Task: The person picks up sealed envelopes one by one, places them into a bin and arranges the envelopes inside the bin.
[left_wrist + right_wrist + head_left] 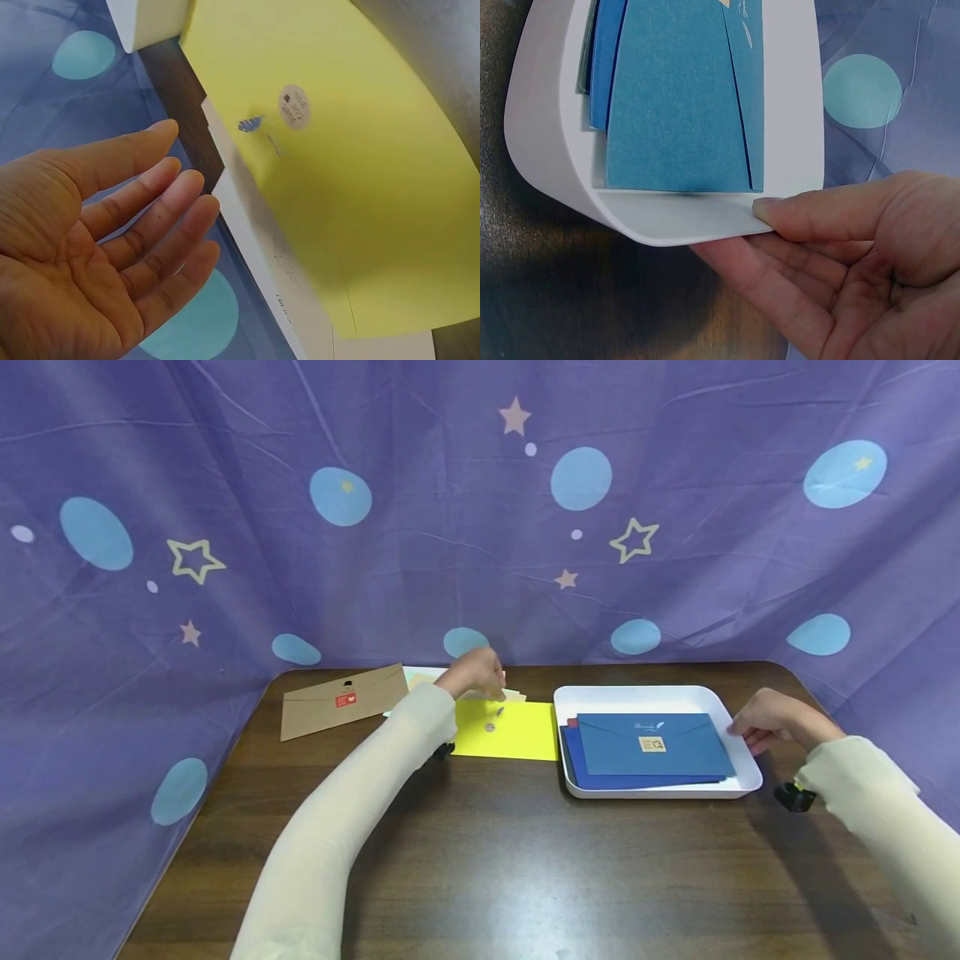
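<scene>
A yellow envelope (517, 735) with a round sticker lies on the table beside the white tray. Over its far edge hovers my left hand (127, 232), fingers loosely bent and holding nothing in the left wrist view. My right hand (840, 255) pinches the right rim of the white tray (660, 217), thumb inside the rim and fingers under it. Inside the tray a teal-blue envelope (652, 745) lies on a darker blue envelope (645, 782), with further envelope edges showing at the left.
At the back left lies a brown envelope (337, 702) with a red sticker. Pale envelopes (255, 255) stick out from beneath the yellow one toward the curtain. A purple patterned curtain (450, 568) stands behind the wooden table (487, 860).
</scene>
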The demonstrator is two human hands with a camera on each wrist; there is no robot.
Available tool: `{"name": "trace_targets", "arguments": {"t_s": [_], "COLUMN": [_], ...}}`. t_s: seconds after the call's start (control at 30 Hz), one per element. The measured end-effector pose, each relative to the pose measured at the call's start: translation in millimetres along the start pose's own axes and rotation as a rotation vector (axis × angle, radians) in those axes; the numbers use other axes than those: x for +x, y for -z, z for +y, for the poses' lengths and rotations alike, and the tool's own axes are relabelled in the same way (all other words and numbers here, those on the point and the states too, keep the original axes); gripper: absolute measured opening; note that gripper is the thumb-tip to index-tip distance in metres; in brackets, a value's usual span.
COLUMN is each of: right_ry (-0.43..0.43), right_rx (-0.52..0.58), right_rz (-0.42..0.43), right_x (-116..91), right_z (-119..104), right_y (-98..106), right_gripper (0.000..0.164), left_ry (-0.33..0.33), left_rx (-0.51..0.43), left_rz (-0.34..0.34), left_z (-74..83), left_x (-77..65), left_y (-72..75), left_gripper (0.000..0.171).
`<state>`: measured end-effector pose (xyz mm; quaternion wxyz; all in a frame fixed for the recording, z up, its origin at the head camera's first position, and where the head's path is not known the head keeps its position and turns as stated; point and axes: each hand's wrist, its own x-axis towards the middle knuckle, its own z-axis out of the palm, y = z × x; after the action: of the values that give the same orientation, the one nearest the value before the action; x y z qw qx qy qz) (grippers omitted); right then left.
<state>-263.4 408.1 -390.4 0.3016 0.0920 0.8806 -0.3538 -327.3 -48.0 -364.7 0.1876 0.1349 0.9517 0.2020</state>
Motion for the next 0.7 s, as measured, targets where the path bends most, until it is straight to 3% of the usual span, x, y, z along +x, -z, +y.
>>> {"name": "trace_targets", "arguments": {"t_s": [0.13,0.37,0.7], "right_ry": [0.001,0.024,0.009], "right_rx": [-0.012,0.009,-0.003], "right_rz": [0.012,0.002,0.011], "right_x": [1.1,2.8,1.5], "right_z": [1.1,3.7,2.0], "right_y": [0.1,-0.3,-1.0], "right_gripper": [0.028,0.027,0.030], "left_ry": [0.013,0.051,0.044], "left_rx": [0.076,0.081,0.174], "left_rz": [-0.014,-0.051,-0.095], "left_z": [-2.3,-10.5,-14.8], "left_x": [0.9,1.6,6.5], "left_y": [-2.4,-8.5,-14.4], "left_gripper": [0.014,0.024,0.043]}}
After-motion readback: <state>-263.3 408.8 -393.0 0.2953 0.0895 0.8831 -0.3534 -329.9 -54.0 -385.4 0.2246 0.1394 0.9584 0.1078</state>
